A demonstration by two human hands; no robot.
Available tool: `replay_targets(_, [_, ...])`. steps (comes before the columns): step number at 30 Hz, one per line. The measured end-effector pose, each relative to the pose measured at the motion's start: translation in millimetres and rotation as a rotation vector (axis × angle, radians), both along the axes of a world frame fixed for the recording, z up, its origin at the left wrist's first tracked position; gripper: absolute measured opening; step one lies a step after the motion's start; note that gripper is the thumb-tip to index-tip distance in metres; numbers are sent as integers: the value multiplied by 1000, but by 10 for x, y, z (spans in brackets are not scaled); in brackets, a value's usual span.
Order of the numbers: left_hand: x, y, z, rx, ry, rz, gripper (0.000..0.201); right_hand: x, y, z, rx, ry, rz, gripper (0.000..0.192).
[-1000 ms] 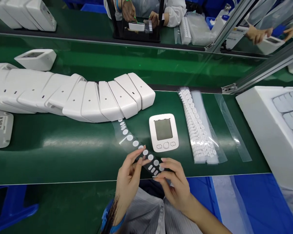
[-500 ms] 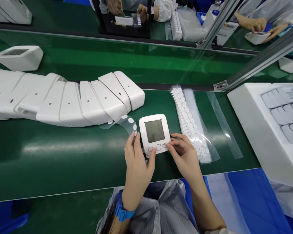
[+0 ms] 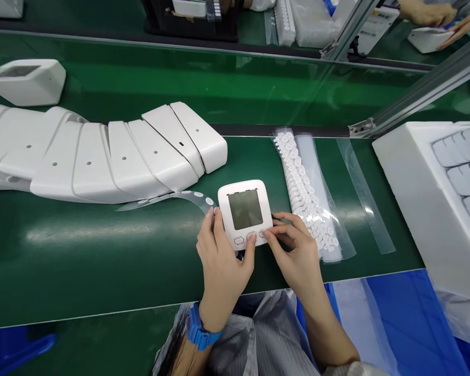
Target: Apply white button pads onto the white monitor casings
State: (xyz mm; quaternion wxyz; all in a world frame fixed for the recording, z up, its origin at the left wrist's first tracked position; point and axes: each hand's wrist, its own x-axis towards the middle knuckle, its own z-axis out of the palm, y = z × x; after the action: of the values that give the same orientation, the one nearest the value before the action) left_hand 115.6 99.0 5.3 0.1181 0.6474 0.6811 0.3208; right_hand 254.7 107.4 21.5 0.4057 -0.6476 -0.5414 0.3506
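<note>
A white device with a grey screen lies face up on the green table. My left hand holds its lower left edge, thumb by the buttons, and also grips a clear strip of round white stickers that curls out to the left. My right hand has its fingertips at the device's lower right button area.
A row of white device shells lies overlapped at the left. Clear strips loaded with white parts lie right of the device. A white foam tray stands at far right. One device sits on the far belt. Other people's hands work beyond.
Both hands have moved from the table's near edge up to the device. The sticker strip went with my left hand and now curls beside the device.
</note>
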Motion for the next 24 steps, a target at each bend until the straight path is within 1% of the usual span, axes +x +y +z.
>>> replay_targets(5, [25,17,4,25,44,24,78,-21,-19,0,3,-13,-8,11])
replay_targets(10, [47,32,21,9,58,39,82,-34,-45,-21,39,-32,-9,10])
replay_targets(24, [45,20,34,13,48,41,82,-47,-79,-108,118,-70,-22,7])
